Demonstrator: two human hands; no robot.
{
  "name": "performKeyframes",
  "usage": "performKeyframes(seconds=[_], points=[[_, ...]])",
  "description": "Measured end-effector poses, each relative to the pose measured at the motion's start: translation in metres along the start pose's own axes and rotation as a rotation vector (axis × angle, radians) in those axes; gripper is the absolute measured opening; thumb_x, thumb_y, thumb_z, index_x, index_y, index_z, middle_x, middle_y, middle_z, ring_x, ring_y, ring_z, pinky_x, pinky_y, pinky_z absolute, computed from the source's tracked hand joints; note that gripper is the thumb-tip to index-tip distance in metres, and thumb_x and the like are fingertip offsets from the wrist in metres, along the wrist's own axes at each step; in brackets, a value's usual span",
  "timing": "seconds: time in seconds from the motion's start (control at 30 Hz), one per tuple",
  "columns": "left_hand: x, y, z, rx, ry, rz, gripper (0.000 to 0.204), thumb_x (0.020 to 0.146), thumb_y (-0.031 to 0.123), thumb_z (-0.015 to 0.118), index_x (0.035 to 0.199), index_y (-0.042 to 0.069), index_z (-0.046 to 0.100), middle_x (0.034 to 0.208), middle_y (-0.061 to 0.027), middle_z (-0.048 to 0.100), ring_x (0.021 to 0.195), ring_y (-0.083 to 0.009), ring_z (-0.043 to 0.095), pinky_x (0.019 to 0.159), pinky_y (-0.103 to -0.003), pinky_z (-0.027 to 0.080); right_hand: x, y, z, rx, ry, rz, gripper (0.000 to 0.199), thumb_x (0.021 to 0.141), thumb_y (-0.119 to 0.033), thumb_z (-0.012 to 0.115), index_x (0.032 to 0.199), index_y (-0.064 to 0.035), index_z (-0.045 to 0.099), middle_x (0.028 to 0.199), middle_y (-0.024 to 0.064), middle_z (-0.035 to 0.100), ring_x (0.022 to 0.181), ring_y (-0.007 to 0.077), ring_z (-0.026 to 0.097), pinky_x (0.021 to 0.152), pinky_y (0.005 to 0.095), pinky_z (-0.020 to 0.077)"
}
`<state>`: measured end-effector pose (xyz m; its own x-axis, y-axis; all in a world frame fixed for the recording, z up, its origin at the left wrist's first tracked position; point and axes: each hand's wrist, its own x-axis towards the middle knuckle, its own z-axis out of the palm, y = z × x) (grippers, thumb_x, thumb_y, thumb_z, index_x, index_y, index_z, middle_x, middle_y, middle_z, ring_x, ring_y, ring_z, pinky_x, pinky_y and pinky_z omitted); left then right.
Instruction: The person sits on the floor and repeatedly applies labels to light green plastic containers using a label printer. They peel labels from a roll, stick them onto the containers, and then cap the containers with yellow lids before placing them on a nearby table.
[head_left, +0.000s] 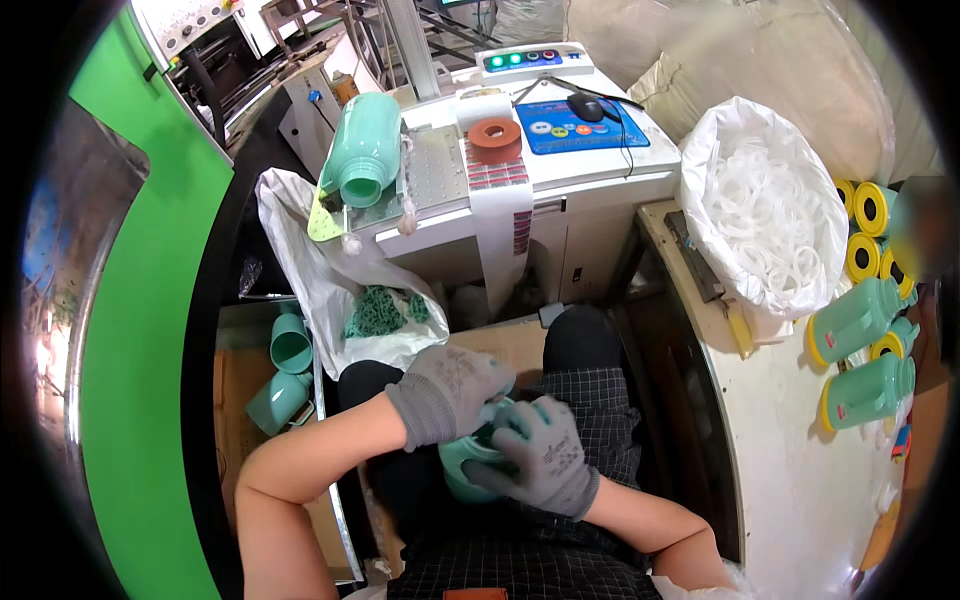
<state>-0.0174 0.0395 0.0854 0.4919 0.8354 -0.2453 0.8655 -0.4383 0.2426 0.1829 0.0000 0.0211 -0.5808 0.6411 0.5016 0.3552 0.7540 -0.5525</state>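
Observation:
A mint-green plastic jug [462, 462] is held in my lap with its mouth end up. Gloved in grey, my right hand [545, 455] wraps round the jug's right side near the mouth. My left hand [450, 392], in a matching glove, is closed just above the rim; its fingertips are partly hidden, and I cannot make out what they hold. Both hands cover much of the jug's mouth. By my left knee, a white sack [300, 235] holds green plastic scraps [378, 312].
Another green jug [362, 145] lies on the white machine ahead, beside a brown tape roll [495, 138] and a mouse [586, 107]. At right are a bag of clear rings [765, 215] and yellow-based jugs [865, 395]. Green jugs [280, 402] lie in a box at left.

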Motion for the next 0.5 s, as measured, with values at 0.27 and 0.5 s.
performKeyframes(seconds=[0.27, 0.5], points=[[0.079, -0.068, 0.102, -1.359, 0.557, -0.154, 0.041, 0.1, 0.018, 0.076, 0.134, 0.003, 0.059, 0.123, -0.0038, 0.064, 0.111, -0.0113, 0.061, 0.1, -0.03, 0.051, -0.049, 0.071, -0.001, 0.502, 0.212, 0.366, 0.031, 0.078, -0.021, 0.092, 0.089, -0.0026, 0.069, 0.103, 0.0134, 0.065, 0.099, 0.0314, 0.066, 0.09, 0.042, 0.0556], [0.199, -0.231, 0.158, -0.814, 0.725, -0.543, 0.064, 0.086, 0.033, 0.091, 0.129, -0.006, 0.063, 0.121, -0.0099, 0.071, 0.109, -0.0157, 0.066, 0.093, -0.029, 0.053, -0.004, 0.069, 0.004, 0.421, 0.221, 0.272, 0.069, 0.08, -0.021, 0.089, 0.136, 0.0, 0.055, 0.13, 0.0164, 0.055, 0.125, 0.0276, 0.058, 0.103, 0.0419, 0.0511]])
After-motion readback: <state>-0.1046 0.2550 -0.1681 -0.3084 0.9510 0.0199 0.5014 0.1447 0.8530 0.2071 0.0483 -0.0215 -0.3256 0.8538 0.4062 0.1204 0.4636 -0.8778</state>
